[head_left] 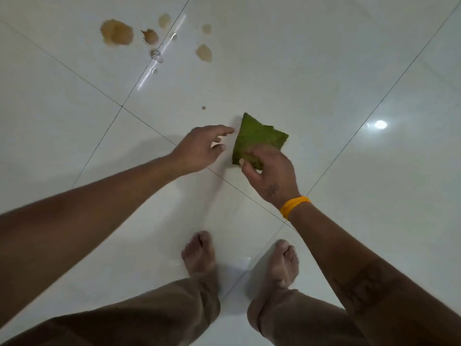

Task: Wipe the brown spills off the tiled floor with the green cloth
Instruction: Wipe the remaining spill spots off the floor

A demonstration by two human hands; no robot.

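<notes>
A folded green cloth (257, 138) is at the middle of the white tiled floor (324, 71). My right hand (270, 174) pinches its near corner between thumb and fingers. My left hand (199, 148) hovers just left of the cloth, fingers spread and holding nothing. Several brown spills lie farther ahead: a large patch (116, 33) at the upper left, a darker blot (151, 36) beside it, a pale patch (204, 53) to the right, and a tiny spot (203, 107) near the cloth.
My bare feet (199, 253) stand on the tile just below the hands, with brown trouser legs (174, 308) at the bottom. Dark grout lines cross the glossy floor. A small clear droplet (156, 54) glints on the grout line among the spills.
</notes>
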